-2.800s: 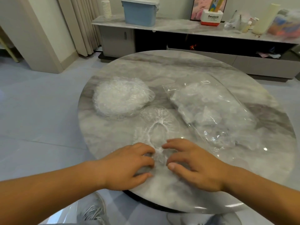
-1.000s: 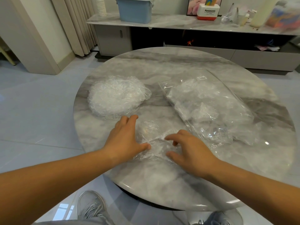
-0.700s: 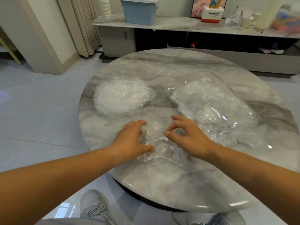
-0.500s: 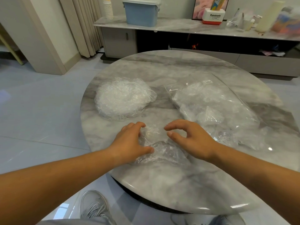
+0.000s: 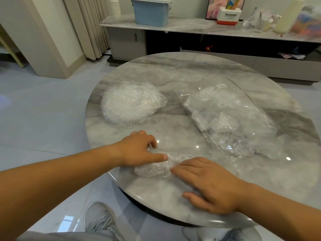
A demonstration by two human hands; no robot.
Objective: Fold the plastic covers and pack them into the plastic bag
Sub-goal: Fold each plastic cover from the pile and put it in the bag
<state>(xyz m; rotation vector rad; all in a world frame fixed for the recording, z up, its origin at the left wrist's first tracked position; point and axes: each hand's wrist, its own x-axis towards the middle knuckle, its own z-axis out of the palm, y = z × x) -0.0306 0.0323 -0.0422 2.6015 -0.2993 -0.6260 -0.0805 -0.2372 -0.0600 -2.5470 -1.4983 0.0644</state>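
The left hand [image 5: 139, 150] curls its fingers over the far side of a folded cover [image 5: 151, 169], with the thumb laid across the top, pinching it. The right hand [image 5: 210, 185] lies flat on the table beside it, fingers straight and fingertips touching the cover's right end.

The cover sits near the front edge of a round, grey-veined marble table [image 5: 173, 72]. It is a crumpled oblong whose long axis runs left to right across the person.

Farther back on the left rests a heap of loose covers [image 5: 130, 105]. On the right lies the clear plastic bag [image 5: 225, 110], partly filled, its length slanting from far centre to near right.

Around the table are a pale tiled floor [image 5: 43, 119], pleated curtains [image 5: 90, 26] and a low marble-topped sideboard [image 5: 191, 26] carrying a blue bin [image 5: 151, 12].
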